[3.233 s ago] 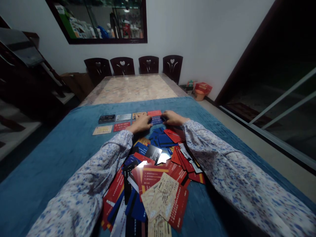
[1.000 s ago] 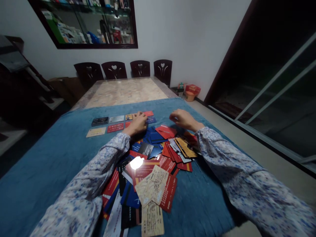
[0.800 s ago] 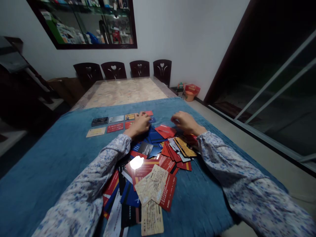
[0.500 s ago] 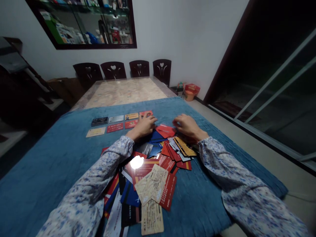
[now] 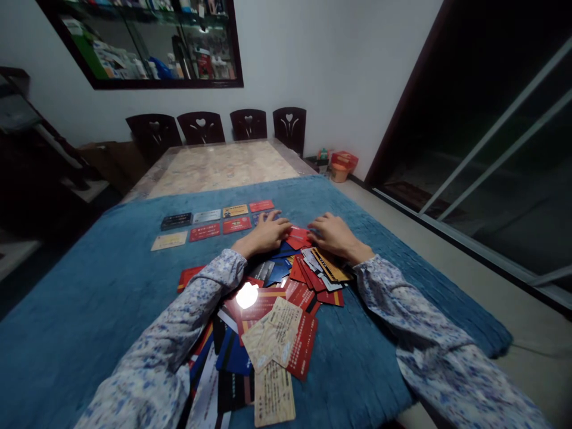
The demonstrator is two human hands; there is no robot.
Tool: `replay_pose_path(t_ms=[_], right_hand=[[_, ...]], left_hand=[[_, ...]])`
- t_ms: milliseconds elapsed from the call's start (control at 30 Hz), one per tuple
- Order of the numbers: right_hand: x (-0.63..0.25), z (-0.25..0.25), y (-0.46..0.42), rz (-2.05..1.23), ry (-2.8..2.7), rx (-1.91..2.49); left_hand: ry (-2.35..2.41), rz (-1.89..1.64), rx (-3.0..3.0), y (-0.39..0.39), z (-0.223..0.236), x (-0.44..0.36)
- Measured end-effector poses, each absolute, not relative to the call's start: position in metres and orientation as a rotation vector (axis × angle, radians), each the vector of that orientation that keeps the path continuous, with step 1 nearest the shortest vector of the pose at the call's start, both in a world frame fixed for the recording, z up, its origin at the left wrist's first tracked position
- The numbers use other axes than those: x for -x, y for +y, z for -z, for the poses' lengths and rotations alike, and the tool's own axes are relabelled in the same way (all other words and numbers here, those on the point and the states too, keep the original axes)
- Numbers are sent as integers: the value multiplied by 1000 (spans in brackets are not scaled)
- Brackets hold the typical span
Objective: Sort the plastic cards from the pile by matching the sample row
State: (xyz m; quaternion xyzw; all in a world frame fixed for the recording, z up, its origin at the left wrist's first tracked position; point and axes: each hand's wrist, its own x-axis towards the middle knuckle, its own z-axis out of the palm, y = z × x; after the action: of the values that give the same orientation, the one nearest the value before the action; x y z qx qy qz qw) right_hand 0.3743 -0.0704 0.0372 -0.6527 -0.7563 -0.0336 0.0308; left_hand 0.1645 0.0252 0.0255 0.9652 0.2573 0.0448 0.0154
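Note:
My left hand [image 5: 266,233] is at the far end of a loose heap of plastic cards, its fingers apart and bent, beside a blue card [image 5: 258,219] that it partly covers. Across a small gap, my right hand [image 5: 333,236] has its fingers spread and curved, the tips at the edge of some red cards [image 5: 298,237]. Under its wrist lie a yellow card [image 5: 329,264] and several fanned red cards. Nearer to me, cream cards [image 5: 274,393] rest on the pile, and a glare spot whitens a dark red card [image 5: 263,305].
Left of my left hand, cards lie in rows: a black stack [image 5: 176,221], a silver card [image 5: 207,215], a yellow card [image 5: 235,211], red cards [image 5: 236,224] and a cream card [image 5: 168,241]. A blue cloth [image 5: 111,280] covers the near table. Chairs [image 5: 289,128] stand at the far end.
My left hand has moved right, away from the rows, uncovering a red card and part of a blue one. My right hand has shifted left onto the red cards, its fingers spreading.

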Motion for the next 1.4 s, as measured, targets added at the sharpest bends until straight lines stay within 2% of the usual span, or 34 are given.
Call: replay_pose_path(t_ms=[333, 667, 1167, 1400], right_hand=[[-372, -33, -69, 22, -2402, 1982], [-378, -26, -66, 10, -2421, 1850], [-379, -27, -66, -17, -2444, 1750], [-379, -31, -70, -33, -2402, 1751]], left_hand=[[767, -105, -2980, 31, -18, -166], [672, -236, -2963, 32, -15, -164], [401, -260, -3246, 25, -25, -160], [451, -404, -3261, 27, -19, -159]])
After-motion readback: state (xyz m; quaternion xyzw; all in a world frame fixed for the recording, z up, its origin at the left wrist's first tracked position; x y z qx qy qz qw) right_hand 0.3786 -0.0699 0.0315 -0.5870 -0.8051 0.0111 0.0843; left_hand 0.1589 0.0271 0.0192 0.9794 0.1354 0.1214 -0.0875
